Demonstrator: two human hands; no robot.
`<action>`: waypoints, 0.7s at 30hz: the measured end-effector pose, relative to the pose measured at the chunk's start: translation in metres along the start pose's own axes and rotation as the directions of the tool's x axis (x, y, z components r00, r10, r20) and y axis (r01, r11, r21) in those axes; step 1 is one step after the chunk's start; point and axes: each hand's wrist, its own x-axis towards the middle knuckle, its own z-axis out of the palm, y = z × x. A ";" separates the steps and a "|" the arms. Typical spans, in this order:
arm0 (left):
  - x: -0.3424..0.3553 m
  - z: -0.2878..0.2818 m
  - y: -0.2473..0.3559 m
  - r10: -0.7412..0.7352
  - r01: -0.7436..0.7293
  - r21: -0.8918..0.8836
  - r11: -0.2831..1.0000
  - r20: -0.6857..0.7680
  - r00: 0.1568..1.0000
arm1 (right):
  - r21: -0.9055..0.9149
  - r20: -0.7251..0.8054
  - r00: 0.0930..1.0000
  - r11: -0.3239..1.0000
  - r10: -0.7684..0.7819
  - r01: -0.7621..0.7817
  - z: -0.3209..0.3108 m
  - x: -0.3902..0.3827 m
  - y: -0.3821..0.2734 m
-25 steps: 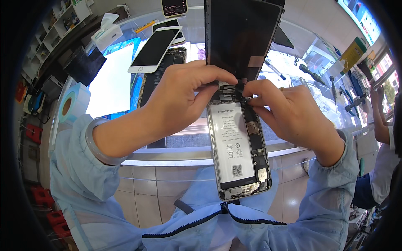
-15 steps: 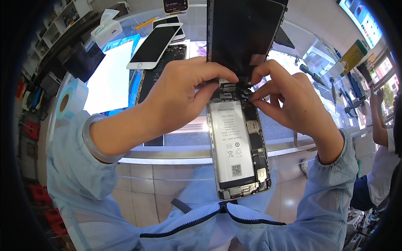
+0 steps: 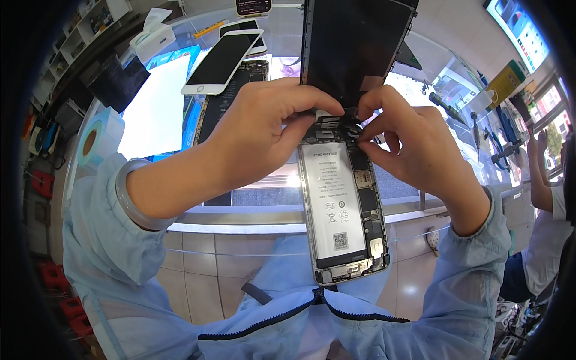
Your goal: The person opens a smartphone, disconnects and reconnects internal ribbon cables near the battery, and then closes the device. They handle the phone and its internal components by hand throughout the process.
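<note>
An opened phone [image 3: 364, 198] is held up in front of me, its white battery [image 3: 333, 198] and circuit parts exposed. Its dark screen panel [image 3: 354, 45] stands raised at the far end of the housing. My left hand [image 3: 258, 129] grips the phone's upper left corner, index finger at the screen's lower edge and thumb by the housing. At the upper right, my right hand [image 3: 411, 141] has its fingers closed around the joint between screen and housing. Dark flex cables [image 3: 351, 127] lie between the two hands; the fingertips partly hide them.
On the glass counter lie a white phone [image 3: 222, 63], an opened phone housing [image 3: 217, 111], a label roll [image 3: 99, 139] and a tissue box [image 3: 153, 41]. A screwdriver [image 3: 447, 107], pliers [image 3: 498, 141] and a yellow-green bottle [image 3: 507, 84] sit at right. Another person [image 3: 543, 234] is at far right.
The phone and its raised screen have shifted slightly to the right and upward. Both hands keep almost the same hold at the joint.
</note>
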 end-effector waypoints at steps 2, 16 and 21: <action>0.000 0.000 -0.001 0.010 -0.010 0.009 1.000 -0.005 1.000 | -0.042 0.016 1.000 0.999 0.011 -0.011 0.000 -0.001 -0.003; 0.000 0.004 -0.002 0.046 -0.047 -0.025 0.999 -0.037 0.998 | 0.004 0.034 0.999 1.000 0.004 -0.004 -0.002 -0.007 -0.002; 0.000 0.002 0.000 0.023 -0.023 -0.004 1.000 -0.017 1.000 | -0.041 0.080 0.997 0.999 -0.016 0.020 -0.004 -0.007 -0.004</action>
